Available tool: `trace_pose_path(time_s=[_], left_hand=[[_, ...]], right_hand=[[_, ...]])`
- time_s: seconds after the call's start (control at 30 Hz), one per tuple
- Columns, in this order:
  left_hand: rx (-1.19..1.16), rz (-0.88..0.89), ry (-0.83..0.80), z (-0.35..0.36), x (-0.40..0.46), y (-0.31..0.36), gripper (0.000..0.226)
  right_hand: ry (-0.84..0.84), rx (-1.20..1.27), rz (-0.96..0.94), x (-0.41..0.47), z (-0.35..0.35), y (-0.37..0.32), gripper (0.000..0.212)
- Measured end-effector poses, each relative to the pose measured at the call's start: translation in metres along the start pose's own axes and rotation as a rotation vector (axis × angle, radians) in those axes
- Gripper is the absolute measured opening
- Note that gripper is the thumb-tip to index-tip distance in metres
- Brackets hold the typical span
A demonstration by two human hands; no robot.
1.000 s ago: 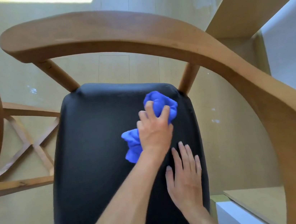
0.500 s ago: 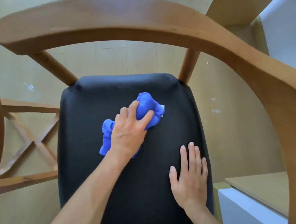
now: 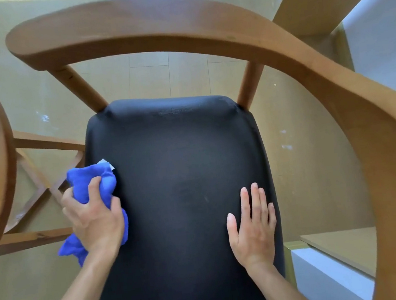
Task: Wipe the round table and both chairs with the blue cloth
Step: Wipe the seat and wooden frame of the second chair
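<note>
left hand [image 3: 95, 221] grip closed around blue cloth [image 3: 90, 181] at black seat's [image 3: 178, 177] left edge, right hand [image 3: 254, 228] flat and open on seat

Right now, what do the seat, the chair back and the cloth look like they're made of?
Seat: black leather or vinyl, going by its smooth, faintly grained skin with a dull sheen; which one is unclear.
Chair back: brown wood with a satin finish and visible grain.
Cloth: bright blue fuzzy fabric, likely microfiber, bunched in the left hand.

Left hand [image 3: 95, 221] swept blue cloth [image 3: 91, 186] to seat's [image 3: 183, 177] left edge
</note>
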State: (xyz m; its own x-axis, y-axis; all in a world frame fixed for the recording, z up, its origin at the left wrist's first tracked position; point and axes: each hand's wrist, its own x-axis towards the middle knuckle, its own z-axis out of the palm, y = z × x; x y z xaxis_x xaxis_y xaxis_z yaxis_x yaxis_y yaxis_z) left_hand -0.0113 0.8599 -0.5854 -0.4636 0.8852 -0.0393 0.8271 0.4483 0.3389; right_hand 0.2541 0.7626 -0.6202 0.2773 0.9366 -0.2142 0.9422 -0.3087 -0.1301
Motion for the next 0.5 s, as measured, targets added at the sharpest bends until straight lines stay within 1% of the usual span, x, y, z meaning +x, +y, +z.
trace_pose_path(time_s=[0.1,0.17,0.33,0.43,0.5], left_hand=[[0.04,0.013,-0.034,0.006,-0.02,0.021,0.047],[0.06,0.055,-0.071,0.01,-0.035,0.037,0.048],[-0.012,0.115,-0.201,0.022,-0.077,0.095,0.044],[-0.048,0.169,-0.301,0.03,-0.113,0.135,0.044],[-0.057,0.252,-0.429,0.035,-0.141,0.163,0.041]], right_hand=[[0.025,0.076,0.001,0.001,-0.001,0.0,0.06],[0.044,0.156,0.003,0.002,-0.002,0.0,0.057],[0.039,0.342,0.012,0.008,-0.014,0.005,0.05],[0.031,0.624,0.088,0.017,-0.026,0.009,0.048],[0.03,0.865,0.236,0.023,-0.037,0.013,0.047]])
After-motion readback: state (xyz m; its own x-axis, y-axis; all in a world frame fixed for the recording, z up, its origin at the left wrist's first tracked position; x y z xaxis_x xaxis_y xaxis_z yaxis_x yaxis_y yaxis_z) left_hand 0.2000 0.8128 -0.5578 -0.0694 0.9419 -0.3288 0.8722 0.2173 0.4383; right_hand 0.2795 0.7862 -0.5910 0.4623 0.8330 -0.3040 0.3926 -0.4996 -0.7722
